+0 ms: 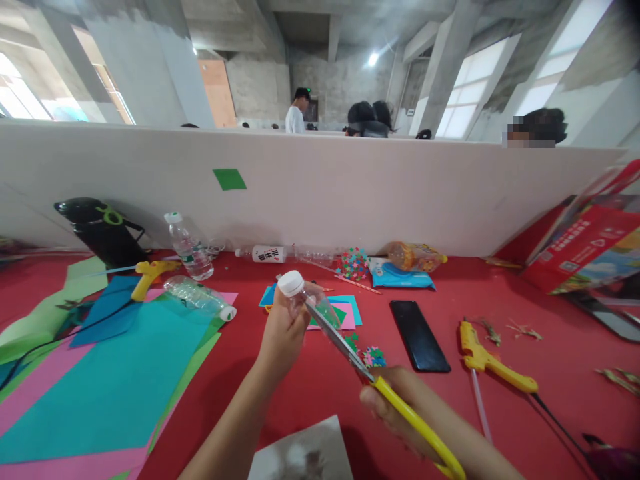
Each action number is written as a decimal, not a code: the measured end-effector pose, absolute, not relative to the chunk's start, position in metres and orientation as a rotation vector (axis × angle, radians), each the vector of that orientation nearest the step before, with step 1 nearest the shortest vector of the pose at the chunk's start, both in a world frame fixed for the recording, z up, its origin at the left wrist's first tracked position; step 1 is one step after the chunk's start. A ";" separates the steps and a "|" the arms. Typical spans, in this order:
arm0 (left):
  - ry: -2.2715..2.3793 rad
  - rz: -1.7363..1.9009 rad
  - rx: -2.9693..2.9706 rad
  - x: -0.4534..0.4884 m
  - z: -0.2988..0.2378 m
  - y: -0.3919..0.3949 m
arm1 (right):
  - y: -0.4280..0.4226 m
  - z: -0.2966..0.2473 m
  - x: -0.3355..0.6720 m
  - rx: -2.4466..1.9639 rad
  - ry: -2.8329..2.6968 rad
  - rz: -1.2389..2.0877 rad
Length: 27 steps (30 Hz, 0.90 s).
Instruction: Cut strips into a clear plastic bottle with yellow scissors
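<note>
My left hand (284, 333) is closed around a clear plastic bottle (327, 315) with a white cap, held up over the red table. In my right hand (400, 407) is a pair of scissors (345, 347) with long yellow handles. Their metal blades reach up and left to the bottle near its capped end; I cannot tell whether they have cut into it. Behind the bottle lie small sheets of pink and blue paper (356, 311). A little pile of coloured star shapes (374, 357) sits just beyond the scissors.
Large coloured sheets (115, 393) cover the left side, with a yellow glue gun (149, 277) and plastic bottles (187, 250) behind. To the right are a black phone (419, 335) and another glue gun (487, 360). A white partition (320, 193) stands behind; people are beyond it.
</note>
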<state>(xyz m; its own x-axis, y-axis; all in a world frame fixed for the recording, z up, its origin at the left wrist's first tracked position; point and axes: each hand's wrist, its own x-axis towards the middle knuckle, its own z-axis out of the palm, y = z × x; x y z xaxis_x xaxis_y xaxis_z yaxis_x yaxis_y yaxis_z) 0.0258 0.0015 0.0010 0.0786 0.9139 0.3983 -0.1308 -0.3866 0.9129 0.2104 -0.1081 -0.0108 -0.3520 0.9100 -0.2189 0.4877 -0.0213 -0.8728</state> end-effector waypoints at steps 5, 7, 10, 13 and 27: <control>0.802 1.434 1.577 0.023 -0.005 0.004 | -0.109 -0.001 0.212 -1.444 -1.860 1.350; 0.796 1.417 1.605 0.023 -0.006 0.004 | -0.109 0.002 0.212 -1.469 -1.848 1.387; 0.798 1.411 1.595 0.023 -0.007 0.004 | -0.108 0.001 0.213 -1.495 -1.827 1.437; 0.810 1.408 1.592 0.023 -0.007 0.005 | -0.107 -0.003 0.213 -1.486 -1.810 1.417; 0.854 1.368 1.676 0.014 -0.021 0.012 | -0.108 -0.018 0.214 -1.503 -1.792 1.388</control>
